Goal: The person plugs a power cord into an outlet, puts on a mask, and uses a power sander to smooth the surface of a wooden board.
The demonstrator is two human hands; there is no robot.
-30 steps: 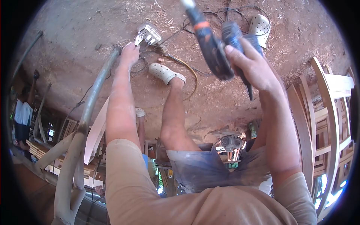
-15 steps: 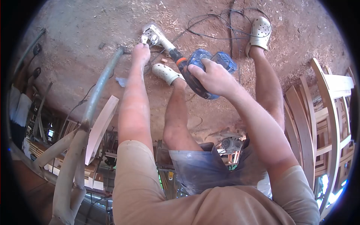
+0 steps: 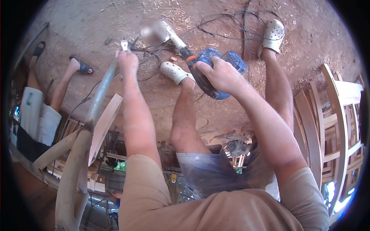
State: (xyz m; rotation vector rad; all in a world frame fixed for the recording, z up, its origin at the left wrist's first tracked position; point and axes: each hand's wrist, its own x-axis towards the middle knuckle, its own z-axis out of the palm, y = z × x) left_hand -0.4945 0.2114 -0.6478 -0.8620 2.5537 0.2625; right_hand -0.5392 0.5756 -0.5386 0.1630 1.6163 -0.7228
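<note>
Right hand (image 3: 220,75) is closed tight around the blue and black body of a power tool (image 3: 235,61), fingers wrapped over its top. From that grip the tool runs away from the wrist, past an orange ring and a pale neck, to a round head (image 3: 152,31) that shows only as a blur (too smeared to tell its shape). Left hand (image 3: 127,61), well off to the left of the tool grip, pinches a plug (image 3: 124,43) at its fingertips, with the metal prongs poking out beyond the fingers. The blurred head hangs just beyond and to the right of the plug, apart from it.

Just below the tool grip stands a foot in a white clog (image 3: 175,72), and thin dark cords (image 3: 150,65) lie on the dirt between this clog and the left hand. A 2nd white clog (image 3: 274,30) sits beyond the right hand and off to its right, beside a loop of black cable (image 3: 231,19). Dirt floor (image 3: 77,27) strewn with wood shavings lies under it all.

A grey pole (image 3: 98,96) slants alongside the left forearm, with a pale plank (image 3: 104,123) leaning against it. Farther left, another person's legs (image 3: 61,90) show, in dark sandals. Far to the right of the tool grip stand bare wooden chair frames (image 3: 341,115).
</note>
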